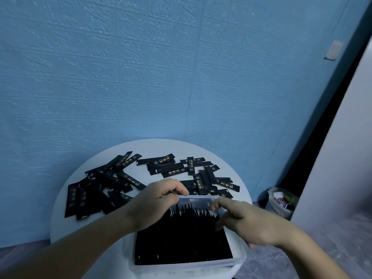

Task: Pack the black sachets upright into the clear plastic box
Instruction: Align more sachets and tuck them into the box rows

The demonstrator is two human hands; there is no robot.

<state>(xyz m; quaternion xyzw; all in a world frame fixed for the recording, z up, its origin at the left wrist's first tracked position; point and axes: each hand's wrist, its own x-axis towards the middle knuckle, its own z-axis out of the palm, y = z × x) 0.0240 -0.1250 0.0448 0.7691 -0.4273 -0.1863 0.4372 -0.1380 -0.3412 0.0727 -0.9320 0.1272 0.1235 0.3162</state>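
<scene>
At lower centre sat the clear box (239, 256), nearly full of upright sachets (181, 238); loose sachets (104, 188) lay on the desk (161, 146) behind. The left hand (159, 200) gripped its far rim. The right hand (247, 224), fingers loosely spread & empty, touched the tops. Best: comb the row toward the near wall, opening 1 gap at the far end.

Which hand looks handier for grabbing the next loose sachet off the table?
Probably right. The right hand is free with loose fingers, near sachets just past the box; the left hand holds the box rim.
</scene>
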